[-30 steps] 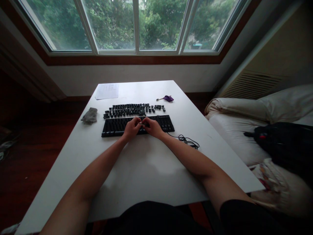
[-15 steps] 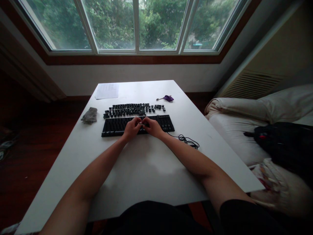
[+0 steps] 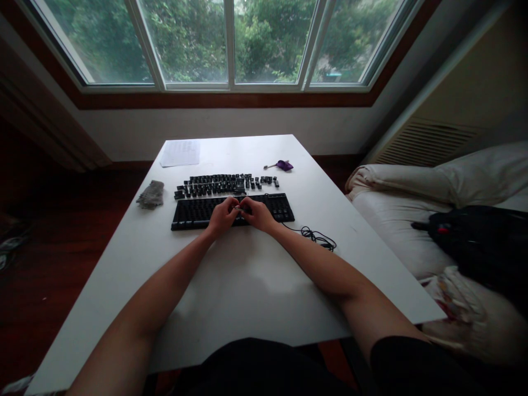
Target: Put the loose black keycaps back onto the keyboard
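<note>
A black keyboard [image 3: 193, 212] lies across the white table. My left hand [image 3: 223, 215] and my right hand [image 3: 258, 214] meet over its middle, fingertips curled in and close together. Something small, partly light in tone, shows between the fingers of both hands; it is too small to name. The hands cover the keys beneath them. Just behind the keyboard, loose black keycaps [image 3: 206, 188] stand in rows, several of them set apart toward the right.
The keyboard's cable [image 3: 315, 236] lies coiled at right. A grey crumpled bundle [image 3: 151, 195] sits at the table's left edge. Farther back are a paper sheet [image 3: 180, 153] and a purple item [image 3: 284, 165] with a thin stem. A sofa [image 3: 383, 225] with a black bag stands right of the table [image 3: 247, 297].
</note>
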